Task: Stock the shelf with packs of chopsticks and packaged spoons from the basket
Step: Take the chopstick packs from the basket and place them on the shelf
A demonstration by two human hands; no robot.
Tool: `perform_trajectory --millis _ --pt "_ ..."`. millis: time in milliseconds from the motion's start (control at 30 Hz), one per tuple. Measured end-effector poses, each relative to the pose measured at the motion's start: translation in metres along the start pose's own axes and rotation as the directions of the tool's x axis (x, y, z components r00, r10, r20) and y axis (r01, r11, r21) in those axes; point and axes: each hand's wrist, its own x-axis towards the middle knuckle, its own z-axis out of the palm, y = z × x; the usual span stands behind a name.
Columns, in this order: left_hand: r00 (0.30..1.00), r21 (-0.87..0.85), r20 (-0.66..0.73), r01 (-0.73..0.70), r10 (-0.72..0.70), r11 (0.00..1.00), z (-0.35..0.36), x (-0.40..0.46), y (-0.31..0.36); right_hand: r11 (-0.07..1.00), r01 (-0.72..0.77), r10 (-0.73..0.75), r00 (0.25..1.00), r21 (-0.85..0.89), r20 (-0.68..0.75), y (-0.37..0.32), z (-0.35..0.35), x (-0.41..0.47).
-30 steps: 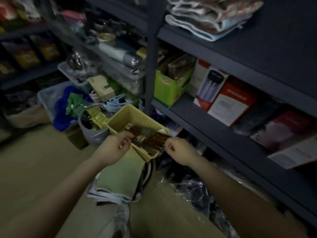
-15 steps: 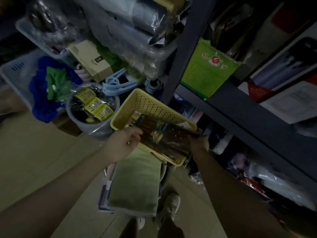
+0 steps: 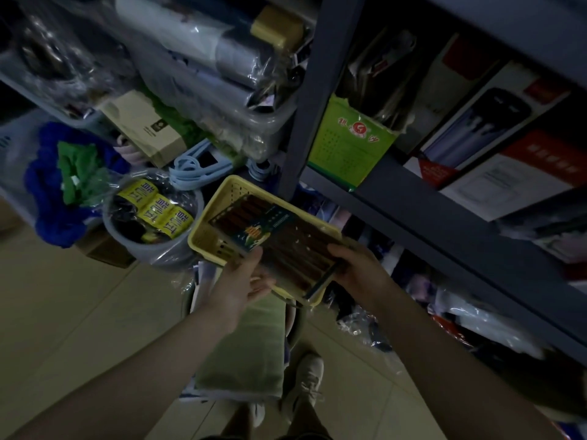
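In the centre of the frame both hands hold one pack of chopsticks [image 3: 279, 246] just above the yellow basket [image 3: 219, 214]. The left hand [image 3: 241, 281] supports its near edge with the thumb on top. The right hand [image 3: 355, 268] has its fingers curled around the right end. The grey shelf [image 3: 444, 217], at the right, has not yet received this pack. I judge that the stocking is still in progress; whether more packs remain in the basket is hidden.
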Motion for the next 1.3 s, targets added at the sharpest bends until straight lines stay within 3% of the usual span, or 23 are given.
perform_trajectory --millis 100,167,233,333,433,500,600,733,800,933,1033,1067,1167,1233,1300 --pt "0.997 -0.137 -0.042 -0.074 0.069 0.988 -0.005 -0.003 -0.006 0.996 -0.088 0.089 0.992 -0.007 0.092 0.002 -0.005 -0.008" --pt "0.997 -0.211 -0.079 -0.036 0.02 0.977 -0.011 -0.004 -0.007 0.979 -0.185 0.199 0.962 -0.09 0.189 0.009 -0.007 -0.012" --pt "0.996 -0.184 -0.085 -0.03 0.015 0.983 -0.018 -0.008 -0.011 0.948 -0.275 0.309 0.911 -0.159 0.272 0.016 -0.009 -0.018" --pt "0.976 -0.067 -0.127 -0.188 0.178 0.98 -0.022 -0.023 -0.014 0.91 -0.366 0.412 0.85 -0.194 0.329 0.019 -0.013 -0.023" --pt "0.924 -0.031 -0.181 -0.349 0.338 0.937 -0.026 -0.039 0.0 0.793 -0.34 0.507 0.829 -0.506 0.237 0.022 -0.002 -0.014" --pt "0.887 0.082 -0.207 -0.405 0.413 0.911 -0.033 -0.048 0.014 0.691 -0.238 0.427 0.896 -0.682 0.12 0.025 0.014 -0.002" --pt "0.841 0.318 -0.219 -0.418 0.495 0.851 -0.052 -0.053 0.029 0.618 -0.077 0.179 0.983 -0.782 0.044 0.033 0.027 0.026" --pt "0.801 0.531 -0.095 -0.462 0.591 0.711 -0.079 -0.036 0.027 0.225 0.071 0.0 0.997 -0.972 0.072 0.055 0.023 0.069" --pt "0.8 0.611 -0.083 -0.43 0.594 0.664 -0.089 -0.023 0.02 0.144 0.102 0.035 0.994 -0.984 0.108 0.072 0.017 0.091" --pt "0.818 0.587 -0.102 -0.41 0.566 0.699 -0.099 -0.003 0.006 0.174 0.008 0.195 0.98 -0.985 0.043 0.104 0.015 0.124" --pt "0.822 0.567 -0.131 -0.396 0.554 0.722 -0.102 0.006 0.001 0.101 0.01 0.195 0.98 -0.995 0.03 0.121 0.016 0.14" --pt "0.822 0.566 -0.142 -0.39 0.552 0.726 -0.103 0.007 -0.001 0.121 -0.026 0.202 0.979 -0.992 -0.001 0.123 0.016 0.143" --pt "0.817 0.557 -0.152 -0.395 0.557 0.731 -0.102 0.006 -0.001 0.314 -0.179 0.295 0.952 -0.933 -0.083 0.119 0.012 0.146" --pt "0.821 0.561 -0.137 -0.397 0.555 0.726 -0.102 0.004 0.001 0.306 -0.244 0.377 0.919 -0.92 -0.118 0.111 0.011 0.149" --pt "0.821 0.577 -0.125 -0.396 0.557 0.714 -0.104 0.002 0.003 0.327 -0.268 0.362 0.921 -0.906 -0.142 0.105 0.014 0.149"
